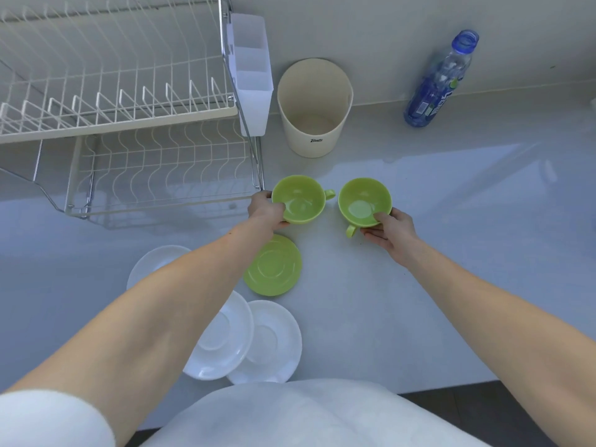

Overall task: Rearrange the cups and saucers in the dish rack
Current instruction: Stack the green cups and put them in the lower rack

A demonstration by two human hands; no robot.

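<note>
Two green cups stand upright side by side in front of the white wire dish rack (pixel 129 101). My left hand (pixel 266 209) grips the near-left rim of the left green cup (pixel 300 198), whose handle points right. My right hand (pixel 388 232) grips the near-right rim of the right green cup (pixel 362 201), thumb inside, handle pointing toward me. A green saucer (pixel 274 266) lies flat on the counter just below the left cup. Three white saucers (pixel 267 343) lie nearer to me, partly hidden by my left forearm. Both tiers of the rack hold nothing.
A white cutlery holder (pixel 253 79) hangs on the rack's right end. A cream round container (pixel 314 108) stands behind the cups. A blue plastic bottle (pixel 442 82) stands at the back right against the wall. The counter's front edge (pixel 451 387) runs close to my body.
</note>
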